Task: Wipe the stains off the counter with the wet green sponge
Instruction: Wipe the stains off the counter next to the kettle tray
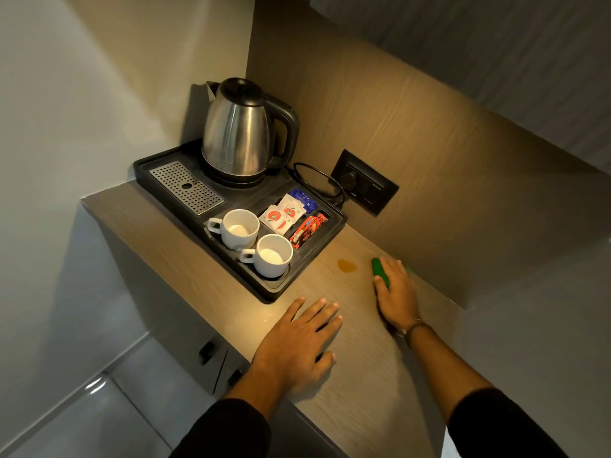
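A brown stain point(347, 265) marks the wooden counter point(370, 375) just right of the black tray. My right hand point(395, 292) presses down on the green sponge point(379, 271), which lies on the counter a short way right of the stain and shows only at its left edge and far corner. My left hand point(302, 340) rests flat on the counter near the front edge, fingers spread, holding nothing.
A black tray point(264, 289) at the left holds a steel kettle point(239, 133), two white cups point(254, 242), a metal drip grate point(186, 186) and sachets point(287, 214). A wall socket point(363, 181) with the kettle cord sits behind. Wood panel walls the counter's back.
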Available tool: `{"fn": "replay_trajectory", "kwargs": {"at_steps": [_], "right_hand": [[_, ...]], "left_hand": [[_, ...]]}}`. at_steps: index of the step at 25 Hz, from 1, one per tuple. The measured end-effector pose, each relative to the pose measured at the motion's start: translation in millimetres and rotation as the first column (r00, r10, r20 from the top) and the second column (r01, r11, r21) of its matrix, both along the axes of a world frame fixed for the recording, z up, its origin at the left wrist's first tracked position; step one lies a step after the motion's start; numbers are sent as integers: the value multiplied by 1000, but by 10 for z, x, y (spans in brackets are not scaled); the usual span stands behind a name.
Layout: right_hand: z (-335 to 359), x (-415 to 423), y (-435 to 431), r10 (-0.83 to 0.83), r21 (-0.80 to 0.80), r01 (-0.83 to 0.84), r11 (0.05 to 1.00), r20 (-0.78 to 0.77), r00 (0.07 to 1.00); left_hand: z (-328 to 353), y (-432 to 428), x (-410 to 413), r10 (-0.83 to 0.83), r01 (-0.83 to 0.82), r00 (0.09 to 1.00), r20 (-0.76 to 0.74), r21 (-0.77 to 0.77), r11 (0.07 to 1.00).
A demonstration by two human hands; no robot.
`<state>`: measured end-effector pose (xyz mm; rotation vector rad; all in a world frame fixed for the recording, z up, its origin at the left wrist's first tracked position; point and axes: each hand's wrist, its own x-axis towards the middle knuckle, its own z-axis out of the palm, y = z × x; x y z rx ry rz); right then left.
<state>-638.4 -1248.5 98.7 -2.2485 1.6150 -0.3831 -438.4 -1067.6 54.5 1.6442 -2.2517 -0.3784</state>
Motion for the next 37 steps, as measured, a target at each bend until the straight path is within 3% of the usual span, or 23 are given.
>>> {"fn": "replay_trajectory", "kwargs": {"at_steps": [3,4,6,9,11,14,17,19,20,22,24,26,29,31,32,34,37], "right_hand": [[-143,-210,311,292,-49,-293,955,-23,956],[-144,-390,342,307,-44,-308,950,-15,951],[-77,-393,161,189,-12,-189,982,10,982],[0,256,-114,-37,-19,37,999,1,999],[-64,486,16,111,-43,-111,993,0,994],[-168,-15,293,364,-73,-366,928,-40,931],[-100,-171,75,210,-57,-212,976,-37,977],[-61,208,-153,14,-48,-16,999,-38,999],[-41,426,-175,4,-34,-5,999,-31,1000],[-50,623,-16,175,-26,-175,984,-13,984],[-137,302,306,391,-33,-393,919,-46,919],[-120,-257,543,443,-43,-445,894,-51,895],[-33,-487,296,216,-11,-216,976,-14,976],[0,-125,51,-33,-20,33,999,-38,999],[22,112,47,-78,-22,77,997,-50,996],[-17,351,250,56,-40,-58,998,-42,998],[-187,-187,874,335,-50,-341,939,-88,938]], "left_hand": [[-29,4,2,7,-7,1000,-10,-14,1000],[-28,4,3,5,-5,1000,-10,-12,1000],[-8,-5,7,2,-2,1000,-11,-9,1000],[4,-11,12,-3,3,1000,-14,-13,1000],[-8,-12,11,-7,7,1000,-21,-7,1000],[0,-8,16,2,-2,999,-37,-10,1000],[7,-15,19,-1,1,999,-32,-23,1000],[17,-15,16,-1,0,1000,-20,-24,1000],[19,-12,15,2,-2,1000,-16,-23,1000],[15,-8,10,-2,1,1000,-6,-15,1000],[21,3,5,-3,4,1000,4,-10,1000],[40,1,6,-7,7,1000,-1,-4,1000],[39,5,14,-2,2,1000,-9,3,1000],[34,4,6,-10,9,1000,11,4,1000],[31,6,6,-13,13,1000,16,3,1000],[30,3,6,-14,14,1000,19,-5,1000],[28,12,15,-19,19,999,29,-7,1000]]}}
